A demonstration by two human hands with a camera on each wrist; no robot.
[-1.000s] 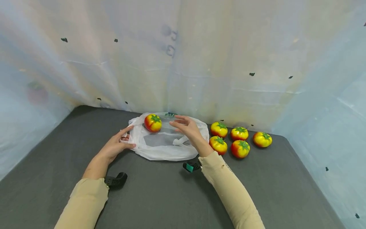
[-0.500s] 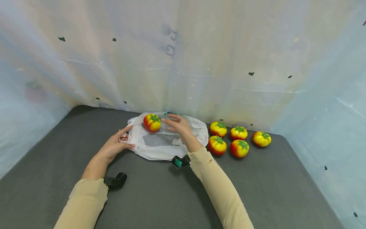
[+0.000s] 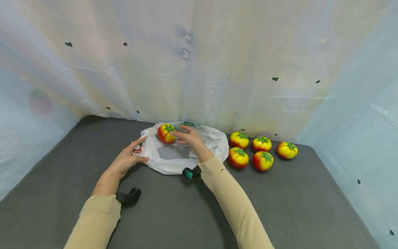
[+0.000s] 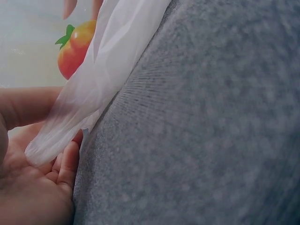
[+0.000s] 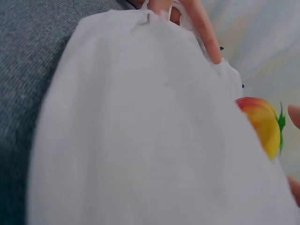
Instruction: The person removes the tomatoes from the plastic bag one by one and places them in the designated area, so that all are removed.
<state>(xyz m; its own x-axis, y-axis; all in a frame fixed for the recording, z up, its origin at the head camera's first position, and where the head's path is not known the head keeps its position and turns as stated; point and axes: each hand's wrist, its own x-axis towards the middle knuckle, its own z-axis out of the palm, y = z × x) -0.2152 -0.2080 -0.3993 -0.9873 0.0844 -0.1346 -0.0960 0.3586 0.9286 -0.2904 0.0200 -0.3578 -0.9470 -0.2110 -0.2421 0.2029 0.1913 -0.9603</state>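
Observation:
A white plastic bag (image 3: 168,166) lies spread on the dark table, its mouth facing up. At its left end, my left hand (image 3: 125,159) holds the bag's edge with curled fingers; in the left wrist view, bag film (image 4: 108,51) runs into that hand's palm. One red-and-yellow tomato (image 3: 164,135) with a green leafy top sits at the far left of the bag's mouth. Beside its right side is my right hand (image 3: 190,139), above the bag, fingers loosely extended. Whether those fingertips touch the tomato I cannot tell. In the right wrist view the bag's side partly hides the tomato (image 5: 263,124).
Several more tomatoes (image 3: 262,160) stand to the right of the bag, two of them close to its edge. Pale plastic sheeting (image 3: 199,69) hangs behind the table and at both sides. The dark table (image 3: 174,214) reaches toward the person.
My right hand has moved left over the bag's mouth, up beside the tomato. The left hand keeps its place on the bag's left edge.

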